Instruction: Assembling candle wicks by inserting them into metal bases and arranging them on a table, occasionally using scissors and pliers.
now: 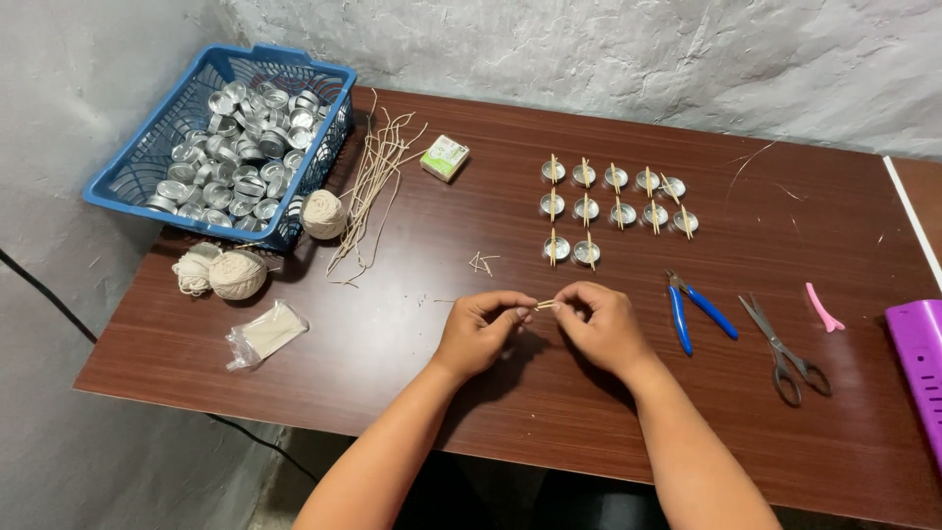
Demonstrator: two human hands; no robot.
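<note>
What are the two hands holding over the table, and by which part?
Both the left hand and right hand pinch a small thin stick, one at each end, between fingertips.

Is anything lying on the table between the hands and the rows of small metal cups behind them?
Nothing visible: bare table separates the left hand and right hand from the metal cups. Loose sticks lie off left.

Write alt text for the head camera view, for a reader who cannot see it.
Two bare hands, left hand and right hand, pinch a small pale stick between their fingers over a brown table. Beyond them stand rows of small metal cups with sticks across them; a blue basket of empty cups sits far left, pliers and scissors right.
</note>
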